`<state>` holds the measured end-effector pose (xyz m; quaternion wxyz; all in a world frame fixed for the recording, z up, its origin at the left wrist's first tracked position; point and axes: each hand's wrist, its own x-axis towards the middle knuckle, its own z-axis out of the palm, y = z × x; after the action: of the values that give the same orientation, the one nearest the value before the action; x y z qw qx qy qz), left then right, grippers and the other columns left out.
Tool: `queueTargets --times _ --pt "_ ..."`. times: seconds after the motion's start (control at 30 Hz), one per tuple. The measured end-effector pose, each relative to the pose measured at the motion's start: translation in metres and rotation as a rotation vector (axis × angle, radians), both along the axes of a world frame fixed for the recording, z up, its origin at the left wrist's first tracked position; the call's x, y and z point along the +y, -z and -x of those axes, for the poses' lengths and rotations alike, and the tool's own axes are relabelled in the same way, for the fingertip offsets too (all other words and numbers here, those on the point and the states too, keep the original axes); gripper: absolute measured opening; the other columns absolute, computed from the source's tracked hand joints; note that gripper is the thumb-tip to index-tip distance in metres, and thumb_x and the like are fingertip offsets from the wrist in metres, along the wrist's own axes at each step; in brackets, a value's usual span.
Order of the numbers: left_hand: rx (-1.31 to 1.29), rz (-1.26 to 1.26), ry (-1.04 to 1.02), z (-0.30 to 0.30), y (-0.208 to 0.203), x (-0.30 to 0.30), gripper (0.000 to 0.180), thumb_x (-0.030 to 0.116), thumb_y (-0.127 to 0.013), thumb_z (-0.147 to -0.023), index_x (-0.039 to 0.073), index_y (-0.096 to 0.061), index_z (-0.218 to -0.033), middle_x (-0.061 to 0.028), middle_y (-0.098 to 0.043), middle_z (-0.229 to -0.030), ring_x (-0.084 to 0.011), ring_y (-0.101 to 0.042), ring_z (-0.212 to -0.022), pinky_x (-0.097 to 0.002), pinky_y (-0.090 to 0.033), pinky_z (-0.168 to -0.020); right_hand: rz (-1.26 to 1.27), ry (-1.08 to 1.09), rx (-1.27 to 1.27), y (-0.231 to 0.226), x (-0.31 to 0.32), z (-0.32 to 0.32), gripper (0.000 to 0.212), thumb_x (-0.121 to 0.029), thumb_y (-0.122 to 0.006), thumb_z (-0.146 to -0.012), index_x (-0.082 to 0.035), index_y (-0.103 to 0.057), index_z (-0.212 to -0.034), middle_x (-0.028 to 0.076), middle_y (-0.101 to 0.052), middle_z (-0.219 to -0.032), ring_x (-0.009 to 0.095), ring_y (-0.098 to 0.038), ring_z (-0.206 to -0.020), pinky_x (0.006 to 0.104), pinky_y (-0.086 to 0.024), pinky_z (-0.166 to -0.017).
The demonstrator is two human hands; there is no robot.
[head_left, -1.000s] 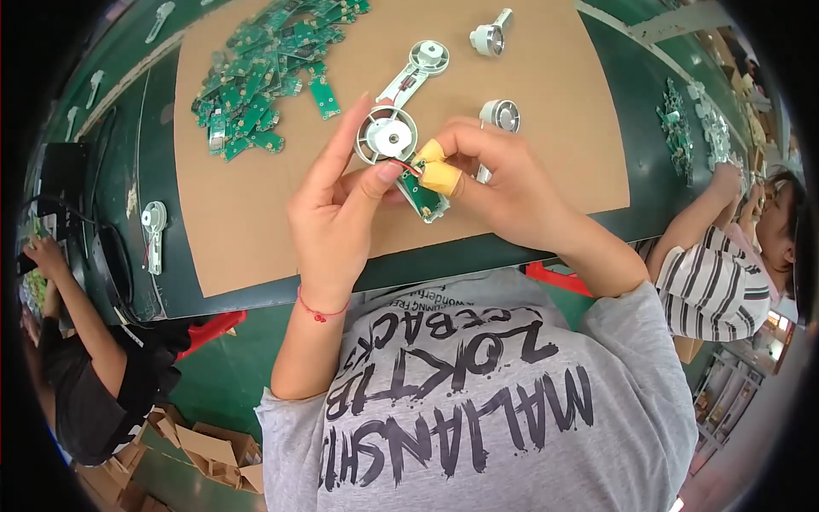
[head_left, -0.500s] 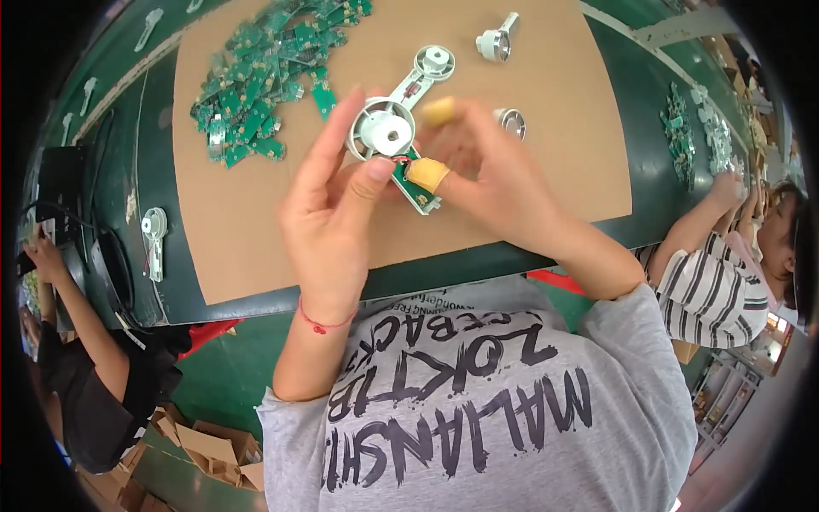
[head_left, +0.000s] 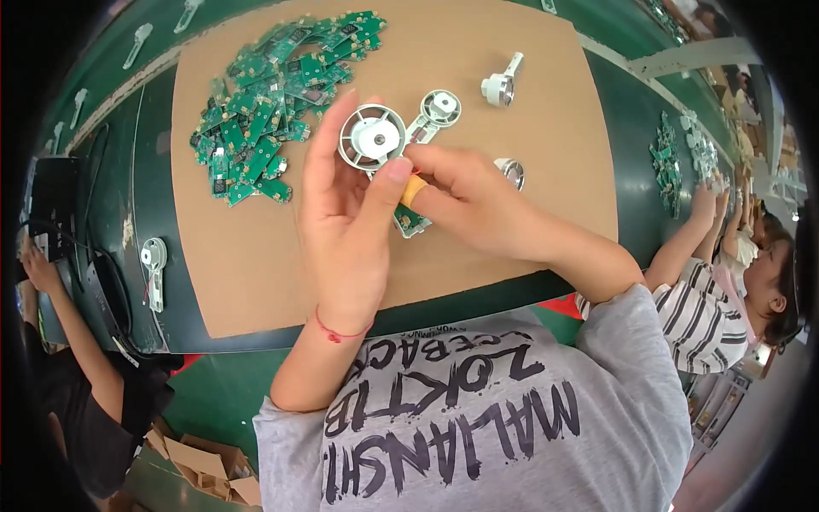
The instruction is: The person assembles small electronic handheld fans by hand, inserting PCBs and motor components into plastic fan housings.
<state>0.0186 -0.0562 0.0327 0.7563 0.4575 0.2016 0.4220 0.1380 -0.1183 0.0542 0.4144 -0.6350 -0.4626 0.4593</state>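
A pale green-white fan housing (head_left: 375, 141) with a round spoked head is gripped in my left hand (head_left: 343, 218), its thumb pressed just below the head. A green circuit board (head_left: 413, 222) shows in the housing's handle, pointing toward me. My right hand (head_left: 482, 205), with yellow tape on its thumb, closes round the handle by the board's upper end. A bit of red wire shows there, but the fingertips hide the exact contact. Just beyond lies another fan housing (head_left: 441, 107) on the brown cardboard (head_left: 546, 230).
Green circuit boards (head_left: 273, 107) are heaped at the far left of the cardboard. Two parts with shiny rings, one with a handle (head_left: 499, 88) and another (head_left: 510, 173), lie right. A further housing (head_left: 154, 260) rests left. Co-workers sit at both sides; cardboard boxes (head_left: 200, 465) stand on the floor.
My right fingers have come in from apart and closed at the handle. The held housing has turned slightly, and the whole view has shifted a little.
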Motion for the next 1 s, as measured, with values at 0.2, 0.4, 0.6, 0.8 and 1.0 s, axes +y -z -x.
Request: queueTargets --times 0.2,0.4,0.6,0.8,1.0 --pt "0.231 -0.086 -0.176 0.007 0.010 0.018 0.079 0.025 -0.060 -0.086 0.007 -0.007 -0.143 -0.0177 -0.026 -0.141 -0.0297 -0.037 -0.123 -0.0413 -0.029 -0.101 0.129 0.089 0.091 0.007 0.078 -0.056 0.032 -0.028 -0.043 -0.093 -0.001 -0.059 -0.099 0.002 -0.059 -0.078 0.007 -0.053 -0.065 0.0227 -0.044 -0.062" --pt "0.410 -0.319 0.098 0.004 0.005 0.004 0.049 0.020 -0.058 -0.087 0.005 -0.040 -0.129 -0.0147 -0.042 -0.125 -0.0256 -0.045 -0.112 -0.0349 -0.035 -0.095 0.193 0.466 -0.606 0.061 0.225 -0.236 0.040 -0.033 -0.053 -0.084 0.002 -0.060 -0.066 0.010 -0.054 -0.056 0.021 -0.049 -0.047 0.0345 -0.038 -0.046" --pt "0.889 -0.898 -0.015 0.010 0.020 0.004 0.036 0.010 -0.061 -0.080 0.003 -0.051 -0.114 -0.0128 -0.050 -0.104 -0.0285 -0.052 -0.092 -0.0363 -0.043 -0.077 -0.263 0.210 -0.827 0.027 0.195 -0.176 0.038 -0.033 -0.055 -0.082 0.004 -0.061 -0.077 0.023 -0.063 -0.080 0.038 -0.060 -0.078 0.0448 -0.046 -0.067" --pt "1.024 -1.029 -0.066 -0.001 0.033 0.005 0.020 0.010 -0.061 -0.077 0.004 -0.051 -0.093 -0.0091 -0.049 -0.093 -0.0274 -0.052 -0.084 -0.0376 -0.042 -0.067 -0.604 -0.601 -1.017 0.015 0.051 -0.074 0.021 -0.010 -0.063 -0.069 -0.004 -0.058 -0.089 0.006 -0.056 -0.094 0.025 -0.053 -0.089 0.0353 -0.044 -0.077" --pt "1.000 -1.132 -0.113 0.014 0.038 0.009 0.012 0.009 -0.059 -0.079 0.004 -0.052 -0.087 -0.0109 -0.050 -0.088 -0.0285 -0.053 -0.081 -0.0379 -0.042 -0.065 -0.482 -0.472 -0.949 0.031 -0.002 -0.048 0.019 -0.008 -0.063 -0.068 -0.006 -0.056 -0.086 0.006 -0.054 -0.092 0.022 -0.050 -0.095 0.0348 -0.039 -0.085"
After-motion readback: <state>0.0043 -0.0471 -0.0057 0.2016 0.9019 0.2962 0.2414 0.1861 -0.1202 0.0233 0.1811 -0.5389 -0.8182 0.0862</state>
